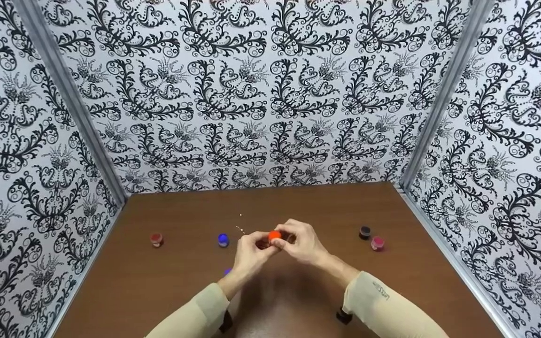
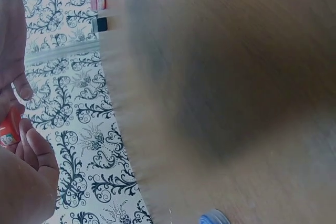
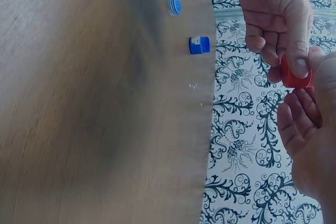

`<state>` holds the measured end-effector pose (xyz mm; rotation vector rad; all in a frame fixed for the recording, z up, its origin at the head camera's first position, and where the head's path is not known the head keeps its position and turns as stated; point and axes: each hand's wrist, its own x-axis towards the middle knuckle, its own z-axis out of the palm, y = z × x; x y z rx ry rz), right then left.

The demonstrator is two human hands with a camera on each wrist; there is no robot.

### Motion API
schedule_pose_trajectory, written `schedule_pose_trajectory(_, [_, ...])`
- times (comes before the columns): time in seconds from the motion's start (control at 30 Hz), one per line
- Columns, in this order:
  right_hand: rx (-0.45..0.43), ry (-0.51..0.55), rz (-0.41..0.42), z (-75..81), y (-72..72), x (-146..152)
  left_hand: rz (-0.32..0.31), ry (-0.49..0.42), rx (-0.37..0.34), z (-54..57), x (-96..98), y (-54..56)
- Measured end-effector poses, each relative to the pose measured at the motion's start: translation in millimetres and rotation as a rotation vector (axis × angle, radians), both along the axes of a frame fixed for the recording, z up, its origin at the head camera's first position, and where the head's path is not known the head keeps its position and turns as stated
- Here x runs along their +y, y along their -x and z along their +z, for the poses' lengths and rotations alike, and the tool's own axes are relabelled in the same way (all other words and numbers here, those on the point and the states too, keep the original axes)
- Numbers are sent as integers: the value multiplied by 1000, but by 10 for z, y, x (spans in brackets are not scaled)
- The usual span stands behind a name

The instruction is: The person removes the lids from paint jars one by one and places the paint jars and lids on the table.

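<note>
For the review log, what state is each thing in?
Orange jar: held by left hand and right hand; open or closed unclear.
Blue jar: upright.
Blue lid-like disc: lying flat, apart from the blue jar.
Red jar: upright.
Black jar: upright.
Pink jar: upright.
White specks: scattered.

Lettering (image 1: 381,290) on right sleeve (image 1: 392,312), label (image 2: 7,139) on held jar (image 2: 13,122), both illegible

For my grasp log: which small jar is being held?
The orange-red jar, held by left hand and right hand; other jars rest on the table.
</note>
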<state>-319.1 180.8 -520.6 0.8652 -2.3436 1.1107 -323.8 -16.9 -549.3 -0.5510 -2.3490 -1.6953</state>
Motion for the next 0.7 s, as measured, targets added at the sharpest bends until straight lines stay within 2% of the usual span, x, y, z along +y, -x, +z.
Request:
schedule_pose_trajectory(0.33, [19,-28,53,52,-2,65,-74,10,6,45,-7,18])
schedule_pose_trajectory(0.5, [-32,-17,101,61,-7,119,-125,24,18,44,-27,27])
schedule_pose_trajectory(0.7, [-100,14,185,35,55,179,-195,10,-1,43,-80,46])
